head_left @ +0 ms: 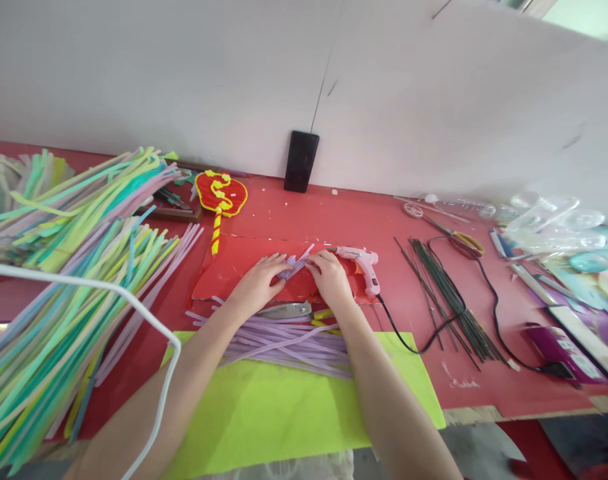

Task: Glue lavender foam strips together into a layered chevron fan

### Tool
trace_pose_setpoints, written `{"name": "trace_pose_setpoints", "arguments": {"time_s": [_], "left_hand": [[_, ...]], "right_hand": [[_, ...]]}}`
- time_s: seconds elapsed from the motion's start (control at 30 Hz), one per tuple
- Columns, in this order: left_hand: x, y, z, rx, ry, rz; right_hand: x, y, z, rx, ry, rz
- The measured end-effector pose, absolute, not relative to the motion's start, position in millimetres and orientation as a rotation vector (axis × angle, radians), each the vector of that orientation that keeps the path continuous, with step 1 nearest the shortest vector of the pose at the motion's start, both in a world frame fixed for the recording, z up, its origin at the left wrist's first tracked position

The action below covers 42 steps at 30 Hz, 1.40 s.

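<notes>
Over a red board (224,270), a small bundle of bent purple pipe cleaners (295,265) lies between both hands. My left hand (260,283) holds its left side, fingertips and thumb closed on it. With the fingers pinched, my right hand (330,275) grips the right end of the same piece. Just right of that hand rests a pink glue gun (363,263). Under my forearms are loose purple pipe cleaners (284,347) on a yellow-green cloth (264,420). Pliers (289,310) with yellow handles lie partly hidden between the loose stems and the board.
Bundles of coloured pipe cleaners (79,320) fill the left side, crossed by a white cable (149,317). A red-and-yellow fan ornament (221,195) lies behind, and a black phone (301,161) leans on the wall. Rightward are dark wires (451,300), scissors (461,241) and a purple box (564,353).
</notes>
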<state>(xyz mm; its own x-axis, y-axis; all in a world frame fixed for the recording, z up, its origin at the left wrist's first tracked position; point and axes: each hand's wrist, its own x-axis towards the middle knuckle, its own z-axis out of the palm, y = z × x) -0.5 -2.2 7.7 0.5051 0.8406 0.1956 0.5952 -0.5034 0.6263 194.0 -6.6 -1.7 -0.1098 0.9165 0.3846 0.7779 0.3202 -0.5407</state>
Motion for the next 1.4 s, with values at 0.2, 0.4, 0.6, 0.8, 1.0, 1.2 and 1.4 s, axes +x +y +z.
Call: {"name": "trace_pose_setpoints", "arguments": {"time_s": [0.2,0.4,0.6,0.8,1.0,1.2,1.4], "left_hand": [[-0.1,-2.8,8.9,2.260,1.186,0.648],[-0.5,-2.5,7.3,2.256,1.184,0.664],[-0.8,-1.5,5.8,2.258,1.170,0.672],[-1.2,-1.8,5.5,2.260,1.164,0.693],[-1.1,-2.5,6.4,2.262,1.178,0.668],[-1.3,-1.6,4.9,2.250,1.159,0.698],[-1.4,-1.6,5.2,2.246,1.159,0.690]], "right_hand": [[193.0,-7.1,-0.4,-1.511,-1.927,0.262],[192.6,-6.4,-1.0,-1.519,-1.913,0.263],[192.5,-6.8,0.3,-1.520,-1.914,0.260],[191.2,-9.3,3.8,-1.495,-1.931,0.214],[189.8,-10.1,3.7,-1.482,-1.939,0.191],[189.8,-9.1,2.3,-1.512,-1.946,0.174],[189.8,-9.0,1.6,-1.521,-1.933,0.162]]}}
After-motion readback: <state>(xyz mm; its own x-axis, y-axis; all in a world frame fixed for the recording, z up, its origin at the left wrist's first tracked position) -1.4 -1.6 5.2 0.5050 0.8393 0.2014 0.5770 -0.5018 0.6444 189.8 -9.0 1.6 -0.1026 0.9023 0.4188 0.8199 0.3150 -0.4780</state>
